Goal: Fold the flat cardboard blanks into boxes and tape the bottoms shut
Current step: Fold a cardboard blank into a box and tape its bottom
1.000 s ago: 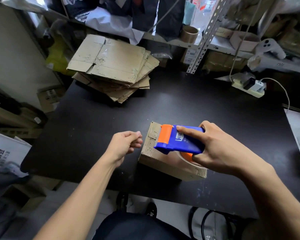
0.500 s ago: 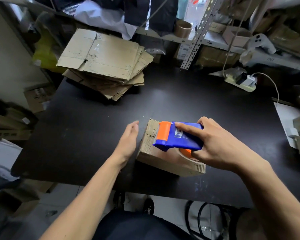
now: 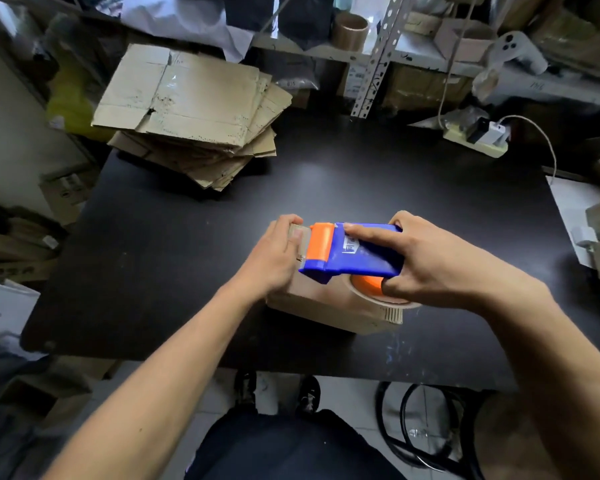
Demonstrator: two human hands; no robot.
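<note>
Now L hand [image 3: 274, 258] moved onto box [image 3: 326, 306] end, fingers pinching tape tab, R hand [image 3: 426, 265] clamped on dispenser [image 3: 354, 254] — ready for taping pull.

Both bare forearms reach forward over the box [image 3: 329, 308], the left hand [image 3: 274, 258] curled over its left end with the thumb on top, the right hand [image 3: 433, 261] gripping the tape dispenser [image 3: 354, 256] above it, index finger extended.
</note>
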